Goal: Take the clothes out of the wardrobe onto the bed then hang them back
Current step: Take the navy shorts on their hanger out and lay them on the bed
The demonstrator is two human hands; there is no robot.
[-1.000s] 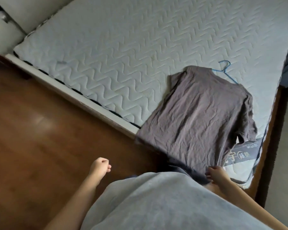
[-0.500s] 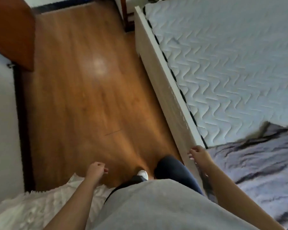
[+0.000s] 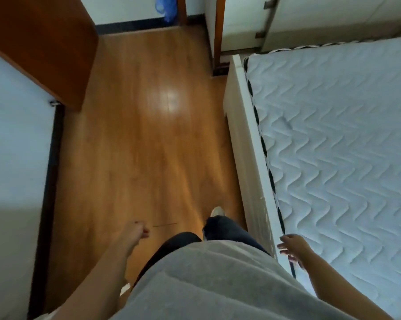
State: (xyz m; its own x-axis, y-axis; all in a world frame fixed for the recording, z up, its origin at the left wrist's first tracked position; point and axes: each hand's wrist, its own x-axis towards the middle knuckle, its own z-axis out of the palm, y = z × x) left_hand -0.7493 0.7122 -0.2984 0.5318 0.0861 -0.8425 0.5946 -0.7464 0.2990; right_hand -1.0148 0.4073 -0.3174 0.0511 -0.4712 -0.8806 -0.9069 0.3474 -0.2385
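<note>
Along the right, the white bed with its zigzag-quilted mattress (image 3: 333,158) is seen, edged by a black-and-white piping and a white frame. The right hand (image 3: 291,249) is held over the bed's near edge, its fingers (image 3: 287,239) apart and relaxed, nothing gripped. The left hand (image 3: 137,232) is hung above the glossy brown wooden floor (image 3: 137,135), fingers (image 3: 145,230) loosely curled in and nothing held, though that hand is blurred. A loose grey top (image 3: 206,285) is seen at the bottom, with dark trousers (image 3: 227,229) and one white shoe (image 3: 217,211) set forward beside the bed frame. A reddish-brown wooden panel (image 3: 40,42) is seen at upper left against the pale wall (image 3: 15,158); whether it belongs to the wardrobe cannot be told. A blue plastic bag (image 3: 166,8) is glimpsed at the far end.
</note>
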